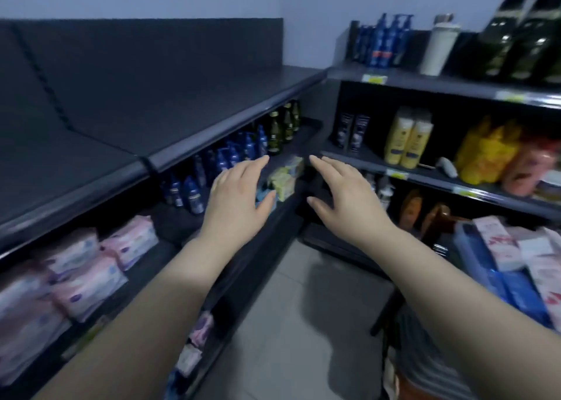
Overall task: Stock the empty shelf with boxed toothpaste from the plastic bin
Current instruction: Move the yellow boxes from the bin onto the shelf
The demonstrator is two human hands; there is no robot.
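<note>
Two hands spread, gripping nothing, I read: left hand at 11 o'clock, right hand at 1 | white-and-red toothpaste boxes in blue plastic bin, 4 o'clock | bare dark-grey shelf, 10 o'clock.

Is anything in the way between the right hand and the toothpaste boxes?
No, nothing visible. The boxes lie uncovered on top in the bin, off to the right of the open right hand, with only air between them.

Pink packs low L, blue btls mid, yellow btls R.
</note>
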